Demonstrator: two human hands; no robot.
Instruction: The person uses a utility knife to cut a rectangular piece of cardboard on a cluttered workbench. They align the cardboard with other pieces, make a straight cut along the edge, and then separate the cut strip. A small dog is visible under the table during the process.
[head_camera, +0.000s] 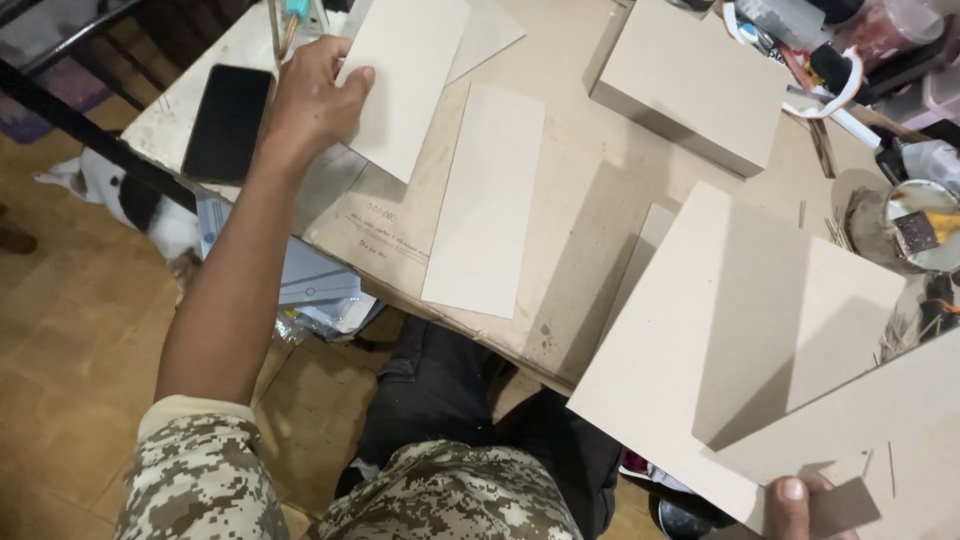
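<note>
Right hand (795, 505): at 5 o'clock, at the bottom edge of the view; only the thumb and part of the palm show. The thumb presses on a small card scrap (840, 505) and on the near corner of the big board (740, 330), so the hand is closed on the board.
Big board: grey card, tilted up off the table, running from 5 o'clock up toward 3 o'clock; its near corner hangs past the table edge over the lap.
Lap: dark trousers (440, 390) and a camouflage shirt (450, 495) at 6 o'clock, under the table edge.
Table edge: runs diagonally from 10 o'clock down to 5 o'clock; open wooden floor (70, 330) lies to the left of it at 8 o'clock.
Middle strip (487, 200): long pale card strip lying flat at the centre, well apart from both hands, with bare cardboard sheet (590, 190) on either side.
Left arm: stretched straight from 7 o'clock up to 11 o'clock, sleeve at the shoulder only.
Left hand (315, 100): at 11 o'clock, palm down, fingers curled; the thumb lies on top of the far strip (405, 80), gripping its left edge.
Far strip: pale card, slanted, overlapping another pale sheet behind it.
Phone (228, 120): black, flat at 10 o'clock, just beside the left wrist, near the table corner.
Box (690, 85): grey card box at 1 o'clock, apart from both hands.
Clutter: tools and a round tin (915, 225) at 2 to 3 o'clock along the right edge.
</note>
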